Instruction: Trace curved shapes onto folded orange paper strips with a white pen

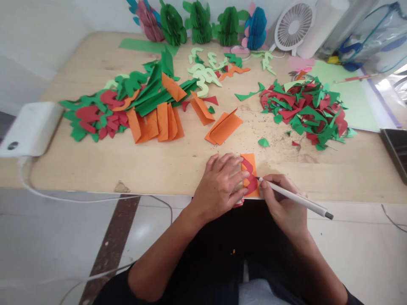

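At the table's front edge lies an orange piece of paper (251,159) with a red curvy paper cutout (253,184) on top of it. My left hand (219,182) rests flat over the left part of both, fingers spread and pressing down. Something pale and red shows beneath that palm, too covered to name. In my right hand (282,199) is a white pen (295,197), gripped near its tip. The pen's tip touches or nearly touches the right edge of the red cutout. Folded orange papers (224,127) lie just beyond my hands.
Green and red cutouts (89,118) are piled left; paper scraps (311,110) are heaped right. Several honeycomb paper figures (199,23) and a small white fan (294,26) line the back. A white box (32,129) with a cable sits at the left edge, a dark tray-like object (396,148) at the right.
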The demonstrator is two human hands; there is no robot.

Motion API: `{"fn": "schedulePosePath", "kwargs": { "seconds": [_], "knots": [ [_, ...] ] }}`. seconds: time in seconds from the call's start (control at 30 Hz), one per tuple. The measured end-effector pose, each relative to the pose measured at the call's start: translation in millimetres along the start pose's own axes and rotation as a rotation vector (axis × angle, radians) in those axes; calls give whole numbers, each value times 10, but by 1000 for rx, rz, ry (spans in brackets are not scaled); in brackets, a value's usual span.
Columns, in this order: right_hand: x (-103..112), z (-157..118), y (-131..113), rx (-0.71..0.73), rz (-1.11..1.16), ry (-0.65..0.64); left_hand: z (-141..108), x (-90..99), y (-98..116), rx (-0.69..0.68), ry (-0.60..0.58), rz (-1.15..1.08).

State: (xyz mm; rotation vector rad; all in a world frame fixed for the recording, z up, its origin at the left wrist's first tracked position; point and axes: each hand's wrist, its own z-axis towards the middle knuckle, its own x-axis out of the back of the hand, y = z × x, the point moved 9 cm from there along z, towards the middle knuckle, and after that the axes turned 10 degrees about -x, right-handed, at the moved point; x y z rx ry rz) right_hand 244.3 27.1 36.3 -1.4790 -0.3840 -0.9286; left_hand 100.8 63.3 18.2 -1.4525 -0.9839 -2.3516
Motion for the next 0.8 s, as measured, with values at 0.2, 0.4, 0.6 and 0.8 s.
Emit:
{"fn": "schedulePosePath", "kwargs": {
  "seconds": [0.2, 0.4, 0.6, 0.8],
  "knots": [
    [36, -47, -5, 26, -16, 28, 10, 2, 5, 3, -3, 2],
    [47, -95, -5, 49, -21, 37, 4, 3, 8, 6, 5, 11],
    [49, -123, -22, 64, -33, 48, -1, -13, 5, 2, 2, 16],
    [95, -157, -85, 81, -45, 49, 6, 84, 88, 0, -34, 37]
  ]
}}
